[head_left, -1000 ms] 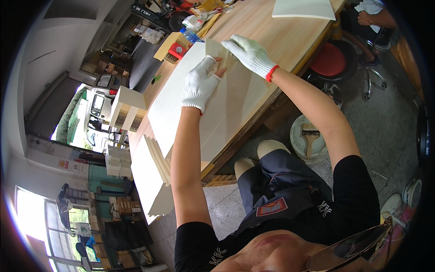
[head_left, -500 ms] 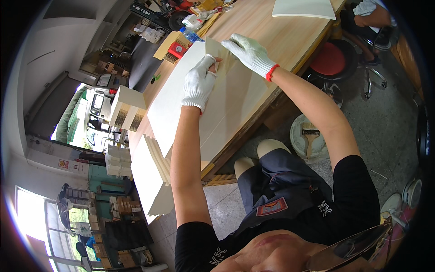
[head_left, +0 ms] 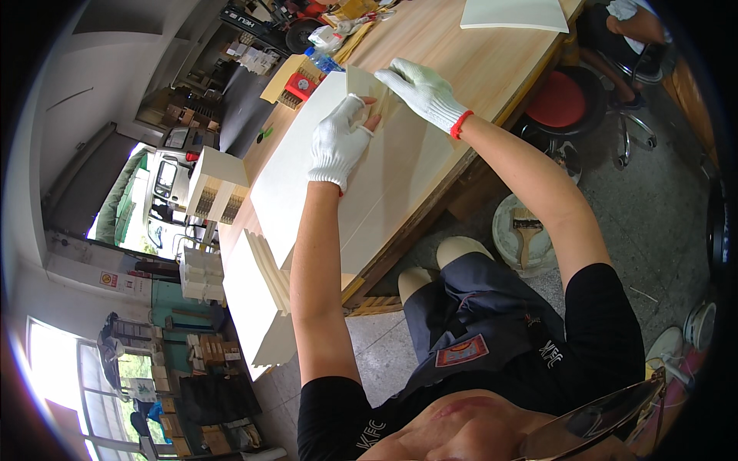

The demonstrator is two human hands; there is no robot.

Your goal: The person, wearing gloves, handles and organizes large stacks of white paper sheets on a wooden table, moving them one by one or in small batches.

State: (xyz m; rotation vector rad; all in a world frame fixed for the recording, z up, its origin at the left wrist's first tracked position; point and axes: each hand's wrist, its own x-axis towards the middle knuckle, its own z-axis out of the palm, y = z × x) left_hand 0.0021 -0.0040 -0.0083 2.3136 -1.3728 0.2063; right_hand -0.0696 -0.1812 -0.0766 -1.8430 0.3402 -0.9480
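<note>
A large white board point(head_left: 296, 165) lies flat along the table, with a narrow upright flap point(head_left: 358, 83) at its far end. My left hand point(head_left: 338, 146), in a white knit glove with bare fingertips showing, is at the near side of this flap, thumb and fingers apart. My right hand point(head_left: 423, 92), in a white glove with a red cuff, is closed at the flap's right edge; its fingers partly hide the grip. Beside my left forearm, a stack of folded white boards point(head_left: 257, 300) overhangs the table edge.
Another white board point(head_left: 515, 14) lies at the table's far right. A blue-capped bottle point(head_left: 323, 60) and a red box point(head_left: 300, 86) stand beyond my left hand. Bundled white pieces point(head_left: 217, 184) stand at the left edge. A red stool point(head_left: 555, 100) and a bucket with a brush point(head_left: 526, 238) are on the right.
My left hand's fingers have spread from a more curled pose, baring another fingertip, and the hand has shifted slightly. My right hand stays nearly still at the flap.
</note>
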